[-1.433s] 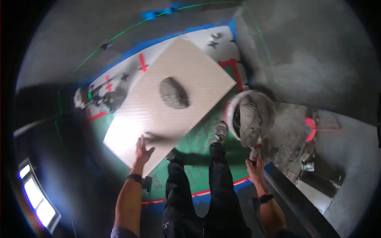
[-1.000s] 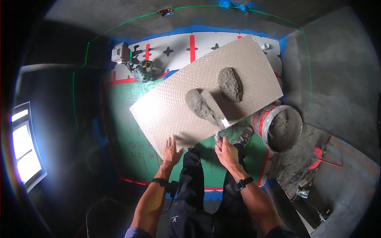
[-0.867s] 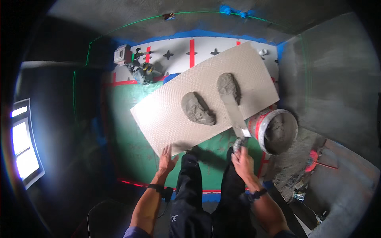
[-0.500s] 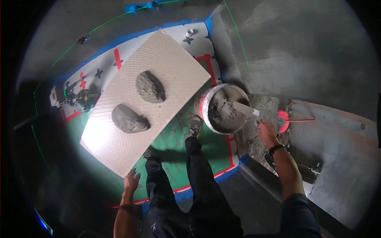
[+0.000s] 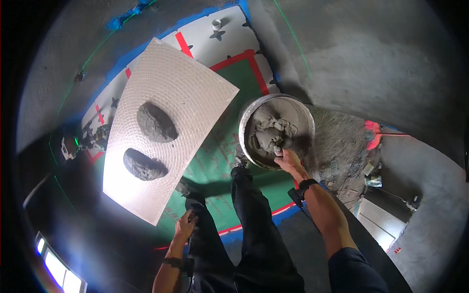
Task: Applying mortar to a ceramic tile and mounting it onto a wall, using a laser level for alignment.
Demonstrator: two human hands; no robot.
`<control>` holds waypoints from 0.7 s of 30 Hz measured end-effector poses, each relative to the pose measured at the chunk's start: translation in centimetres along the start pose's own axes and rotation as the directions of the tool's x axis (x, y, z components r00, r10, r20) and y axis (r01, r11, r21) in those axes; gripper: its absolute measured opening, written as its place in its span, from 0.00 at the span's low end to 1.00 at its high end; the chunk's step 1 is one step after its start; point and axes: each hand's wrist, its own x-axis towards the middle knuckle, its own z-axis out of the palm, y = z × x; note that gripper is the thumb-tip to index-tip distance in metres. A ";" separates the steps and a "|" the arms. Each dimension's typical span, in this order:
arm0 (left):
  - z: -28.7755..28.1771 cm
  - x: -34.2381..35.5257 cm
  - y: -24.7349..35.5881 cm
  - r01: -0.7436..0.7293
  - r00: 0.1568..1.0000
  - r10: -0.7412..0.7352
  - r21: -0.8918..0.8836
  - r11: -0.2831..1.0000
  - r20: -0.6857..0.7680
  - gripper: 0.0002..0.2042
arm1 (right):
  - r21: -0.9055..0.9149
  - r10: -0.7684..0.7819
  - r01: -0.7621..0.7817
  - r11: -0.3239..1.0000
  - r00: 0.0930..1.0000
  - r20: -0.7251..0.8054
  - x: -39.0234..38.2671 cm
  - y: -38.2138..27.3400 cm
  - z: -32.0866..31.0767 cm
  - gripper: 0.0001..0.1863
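My right hand [image 5: 288, 162] is closed on a trowel handle, with the trowel's head down in the grey mortar of a bucket [image 5: 309, 127]. My left hand [image 5: 185, 224] hangs over my left thigh, fingers curled; whether it holds anything is unclear. Left of the bucket lies a pale, large-format tile [image 5: 183, 85], its textured face up and its near corner just above my left hand. Two oval lumps of mortar sit on it, one [image 5: 156, 122] above the other [image 5: 144, 165].
Green floor covering [image 5: 210, 161] with red tape surrounds my feet. Tools [image 5: 88, 139] lie at far left, a small white cylinder [image 5: 216, 24] at the top. Right of the bucket are rough rubble [image 5: 332, 141] and a red long-handled object [image 5: 372, 132]. Grey walls enclose the area.
The trowel has moved from the mortar lumps on the tile into the bucket with my right hand. My left hand has left the tile's edge and curled up. The view has swung right.
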 end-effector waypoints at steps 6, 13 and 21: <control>-0.4 -0.7 4.9 -0.059 0.998 0.059 -0.013 0.998 0.022 0.23 | 0.367 0.054 -0.053 0.929 0.999 0.006 -5.4 -1.0 -0.5 0.16; -3.5 -1.7 5.9 -0.182 0.983 0.182 -0.066 0.981 -0.008 0.22 | 0.468 0.129 -0.053 0.882 0.983 -0.132 -11.8 -4.7 -1.9 0.12; -6.1 -5.4 -11.6 -0.175 0.985 0.174 -0.081 0.981 -0.013 0.24 | 0.433 -0.083 0.131 0.892 0.988 -0.126 -24.5 -17.9 -4.0 0.10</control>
